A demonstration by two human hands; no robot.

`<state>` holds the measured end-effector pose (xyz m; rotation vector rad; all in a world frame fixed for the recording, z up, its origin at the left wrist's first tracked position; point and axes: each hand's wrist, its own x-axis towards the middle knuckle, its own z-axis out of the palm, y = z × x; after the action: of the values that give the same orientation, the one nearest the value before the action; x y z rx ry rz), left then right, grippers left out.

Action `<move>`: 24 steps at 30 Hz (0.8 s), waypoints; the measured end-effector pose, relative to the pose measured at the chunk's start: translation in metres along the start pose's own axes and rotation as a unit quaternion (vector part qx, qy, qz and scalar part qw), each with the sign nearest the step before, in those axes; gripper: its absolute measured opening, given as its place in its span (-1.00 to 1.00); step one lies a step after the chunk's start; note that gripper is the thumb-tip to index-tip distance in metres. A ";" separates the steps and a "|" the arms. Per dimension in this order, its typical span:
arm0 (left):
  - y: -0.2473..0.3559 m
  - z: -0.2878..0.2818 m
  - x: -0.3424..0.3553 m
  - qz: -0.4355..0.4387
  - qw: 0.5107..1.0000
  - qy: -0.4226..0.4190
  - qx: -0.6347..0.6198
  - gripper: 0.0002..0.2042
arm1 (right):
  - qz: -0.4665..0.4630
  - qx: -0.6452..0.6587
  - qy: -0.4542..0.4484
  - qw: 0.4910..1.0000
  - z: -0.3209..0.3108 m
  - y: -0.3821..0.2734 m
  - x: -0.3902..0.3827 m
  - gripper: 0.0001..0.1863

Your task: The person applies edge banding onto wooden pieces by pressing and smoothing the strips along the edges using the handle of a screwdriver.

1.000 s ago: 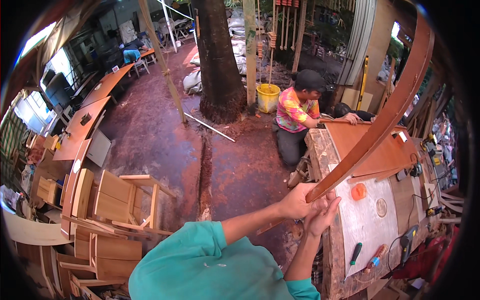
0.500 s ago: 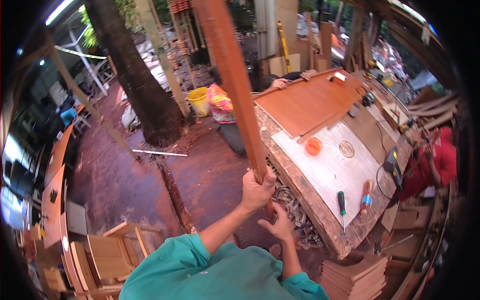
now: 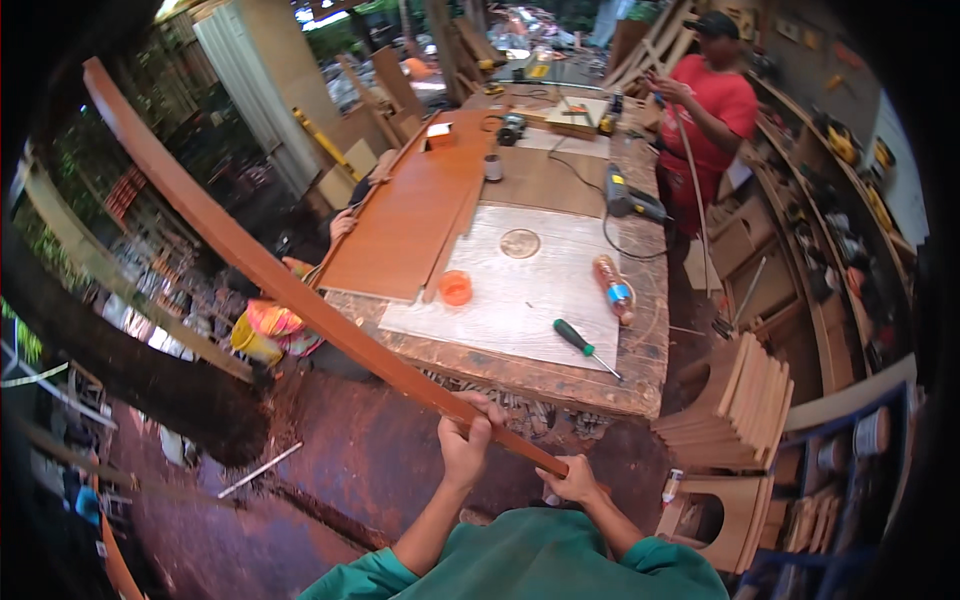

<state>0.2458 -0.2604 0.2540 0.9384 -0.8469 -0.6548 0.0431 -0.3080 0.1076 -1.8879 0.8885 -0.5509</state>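
A long reddish-brown wooden plank (image 3: 270,280) slants from the upper left down across the workbench's near side. My left hand (image 3: 467,445) is closed round it near its lower part, and my right hand (image 3: 577,480) grips its bottom end. Past my hands is the worn workbench (image 3: 640,392) with a pale board (image 3: 420,327) on it, carrying a green-handled screwdriver (image 3: 573,337), an orange cup (image 3: 455,288), a bottle (image 3: 613,295) with a blue label and a corded power tool (image 3: 630,200).
A co-worker (image 3: 710,130) in red stands right of the bench, holding a thin rod. Another person's hand (image 3: 340,225) rests at the orange panel (image 3: 400,230). Stacked cut boards (image 3: 725,400) and shelves (image 3: 820,280) line the right. A tree trunk (image 3: 150,390) is at left.
The view has swung rightward onto the bench. The plank has tipped toward the upper left, its lower end now to the right, with both my hands still on it.
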 end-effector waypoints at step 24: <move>-0.083 -0.032 -0.018 -0.363 0.891 -0.141 0.234 -0.45 | -0.095 0.065 0.085 0.990 -0.058 -0.081 0.109 -0.44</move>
<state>0.2540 -0.2701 0.1637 1.6604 -0.9232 -1.2903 0.1008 -0.4015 0.2065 -1.8365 0.7641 -0.8754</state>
